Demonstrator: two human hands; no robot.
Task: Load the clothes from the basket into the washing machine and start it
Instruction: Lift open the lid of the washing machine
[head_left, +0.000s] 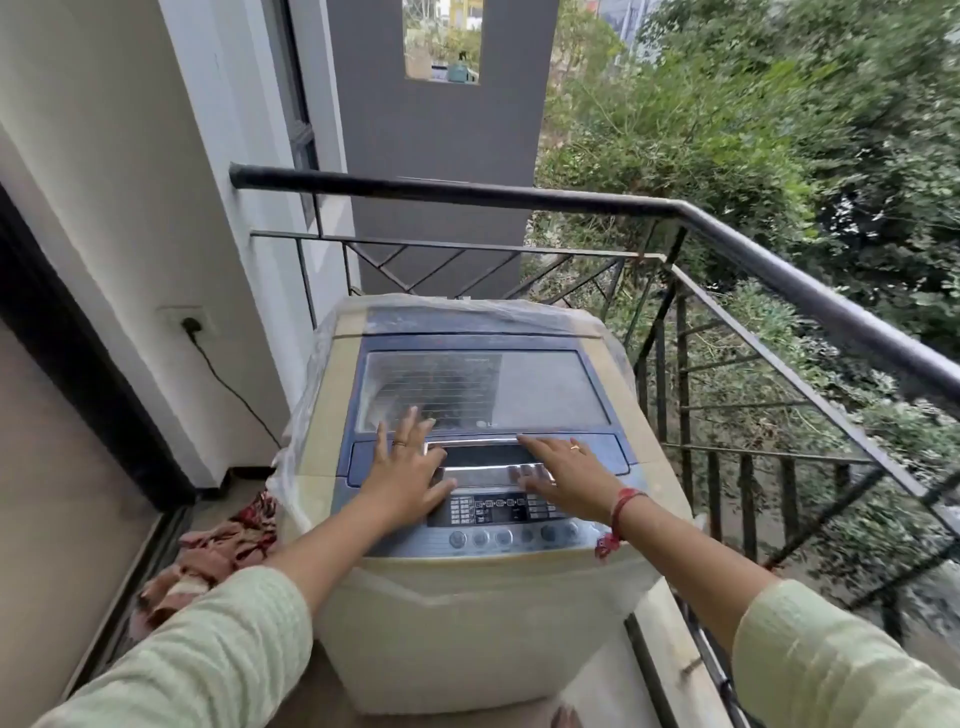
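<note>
Well, the washing machine (467, 597) stands on a balcony, lid (519, 395) down. A black metal railing (779, 270) runs behind & right of it. A plug (191, 326) w/ black cord sits in the white wall (130, 182), left. Crinkly clear plastic (298, 415) wraps the cream sides. Red-brown clothes (208, 556) lie in a soft heap on the floor, left of it. Left hand (405, 467) rests flat on the blue lid, fingers spread. Right hand (566, 470) lies on the shiny handle (478, 442); can't tell if it grips.
</note>
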